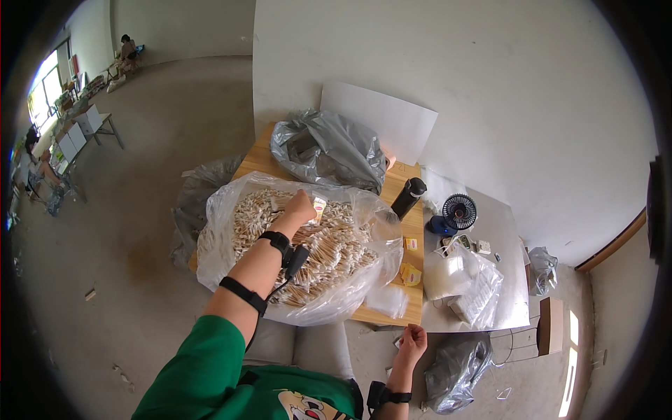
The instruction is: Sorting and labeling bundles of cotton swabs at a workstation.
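A large clear plastic bag (217, 234) lies wide open on the wooden table, heaped with loose cotton swabs (325, 255). My left hand (299, 208) reaches over the far part of the heap, its fingers closed. At its thumb side is a small clear packet (318, 209) with a yellow, white and red label, which the hand appears to grip; the fingertips are partly hidden. My right hand (413, 339) hangs just off the table's near right corner with its fingers curled together. Whatever it may hold is too small to make out.
A grey plastic bag (329, 147) sits at the table's back. To the right stand a black bottle (409, 197), yellow label cards (410, 274), clear small bags (387, 301) and a fan (459, 211). Another grey bag (458, 371) rests on the floor.
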`<state>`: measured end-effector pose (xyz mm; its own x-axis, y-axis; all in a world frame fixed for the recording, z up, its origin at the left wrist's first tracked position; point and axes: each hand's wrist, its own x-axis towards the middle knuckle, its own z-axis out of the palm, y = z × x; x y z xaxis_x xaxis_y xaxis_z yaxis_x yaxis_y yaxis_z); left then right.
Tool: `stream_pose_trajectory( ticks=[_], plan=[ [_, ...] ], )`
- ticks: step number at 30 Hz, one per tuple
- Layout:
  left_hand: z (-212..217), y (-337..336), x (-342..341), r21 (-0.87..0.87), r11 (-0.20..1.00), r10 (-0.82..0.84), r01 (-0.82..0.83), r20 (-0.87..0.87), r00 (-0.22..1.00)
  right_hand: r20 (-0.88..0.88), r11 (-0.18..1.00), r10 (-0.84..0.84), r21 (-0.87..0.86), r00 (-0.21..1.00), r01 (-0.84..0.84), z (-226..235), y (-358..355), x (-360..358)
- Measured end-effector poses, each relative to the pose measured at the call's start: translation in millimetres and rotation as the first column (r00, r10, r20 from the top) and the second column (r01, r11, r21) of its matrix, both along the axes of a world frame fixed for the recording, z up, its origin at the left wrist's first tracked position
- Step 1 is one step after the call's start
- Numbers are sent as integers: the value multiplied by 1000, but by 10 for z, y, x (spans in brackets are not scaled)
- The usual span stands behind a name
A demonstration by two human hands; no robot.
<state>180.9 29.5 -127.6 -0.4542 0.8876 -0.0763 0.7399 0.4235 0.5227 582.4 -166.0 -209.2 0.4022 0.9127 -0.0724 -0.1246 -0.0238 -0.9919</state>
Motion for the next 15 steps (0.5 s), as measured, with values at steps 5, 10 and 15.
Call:
stream_pose_trajectory(
  ticks=[5, 10, 15],
  plan=[
    [412, -465, -106, 160, 965, -227, 208, 112, 967, 127, 996, 29, 83, 992, -40, 385, 81, -220],
    [728, -1237, 210, 406, 883, -304, 235, 114, 946, 314, 893, 318, 219, 895, -394, 980, 420, -927],
    [691, -1830, 421, 516, 829, -384, 216, 244, 891, 470, 734, 476, 253, 744, -630, 1421, 525, -1905]
  ],
)
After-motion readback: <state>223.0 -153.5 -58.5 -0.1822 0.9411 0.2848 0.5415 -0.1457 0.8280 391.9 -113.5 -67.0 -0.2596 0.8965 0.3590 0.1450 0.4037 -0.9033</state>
